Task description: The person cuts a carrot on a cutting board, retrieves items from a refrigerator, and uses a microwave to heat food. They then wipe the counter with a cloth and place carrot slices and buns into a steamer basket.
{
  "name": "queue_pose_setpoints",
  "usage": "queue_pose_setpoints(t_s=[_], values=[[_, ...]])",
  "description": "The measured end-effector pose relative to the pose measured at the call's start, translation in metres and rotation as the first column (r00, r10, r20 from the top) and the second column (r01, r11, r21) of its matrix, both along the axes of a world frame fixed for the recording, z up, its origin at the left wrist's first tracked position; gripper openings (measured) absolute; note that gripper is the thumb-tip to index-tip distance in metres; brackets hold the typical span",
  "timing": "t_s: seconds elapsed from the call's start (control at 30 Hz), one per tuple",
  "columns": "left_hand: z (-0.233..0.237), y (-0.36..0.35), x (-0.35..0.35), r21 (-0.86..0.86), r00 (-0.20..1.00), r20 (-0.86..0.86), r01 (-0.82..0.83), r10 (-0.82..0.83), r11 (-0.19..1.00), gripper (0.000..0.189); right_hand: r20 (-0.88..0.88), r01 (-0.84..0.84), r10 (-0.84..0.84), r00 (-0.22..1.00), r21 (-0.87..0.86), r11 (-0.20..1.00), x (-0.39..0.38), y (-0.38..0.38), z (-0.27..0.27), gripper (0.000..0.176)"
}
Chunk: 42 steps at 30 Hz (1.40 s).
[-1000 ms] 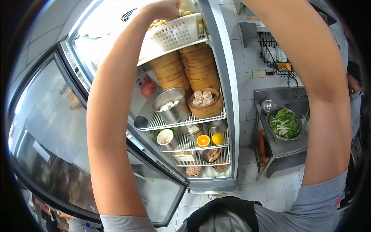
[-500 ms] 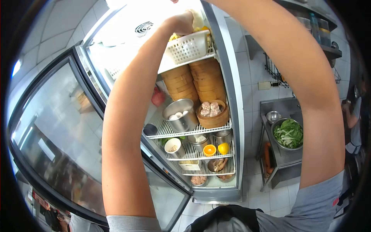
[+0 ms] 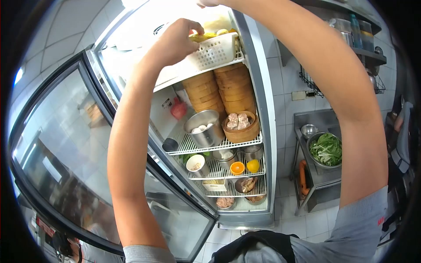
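Tiled kitchen, upright fridge [image 3: 258,131] with its glass door [image 3: 79,144] swung open to our left. We have both arms raised overhead to the top shelf. The white basket [image 3: 215,50] sits at that shelf's front edge, above the stacked bamboo steamers [image 3: 221,90]. Its long axis runs left to right along the shelf, and yellow food shows over the rim. Our left hand [image 3: 175,41] is nearer, at the basket's left end, fingers bunched on the rim and the yellow bits. We cannot tell if they pinch anything. Our right hand [image 3: 209,3] is above the basket, cut off by the top edge, grip unreadable. The hands are apart. A steel pot [image 3: 205,128] is on the shelf below, and a bowl of greens [image 3: 326,149] stands off to the right.
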<state>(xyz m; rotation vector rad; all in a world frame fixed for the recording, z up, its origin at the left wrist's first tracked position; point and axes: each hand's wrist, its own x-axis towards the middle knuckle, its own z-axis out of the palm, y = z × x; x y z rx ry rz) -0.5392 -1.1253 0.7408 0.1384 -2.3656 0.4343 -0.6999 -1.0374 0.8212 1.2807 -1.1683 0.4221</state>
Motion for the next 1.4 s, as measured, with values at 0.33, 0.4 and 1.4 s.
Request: queue_pose_setpoints(t_s=[0.33,0.4,1.4], values=[[-0.009,0.011,0.028,-0.083,0.989,-0.146,-0.05,0.037,0.995,0.034,-0.046,-0.28,0.277,0.96,-0.079,0.957,0.005,-0.003,-0.053,0.035],[-0.012,0.023,0.052,-0.044,0.979,-0.2,-0.06,0.05,0.997,0.032,-0.068,-0.339,0.334,0.94,-0.083,0.937,0.008,-0.003,-0.058,0.034],[-0.556,0.264,0.405,0.389,0.366,-0.582,0.91,0.727,-0.147,0.037,0.506,-0.753,0.6,0.62,0.169,0.636,0.157,-0.011,-0.256,0.065]])
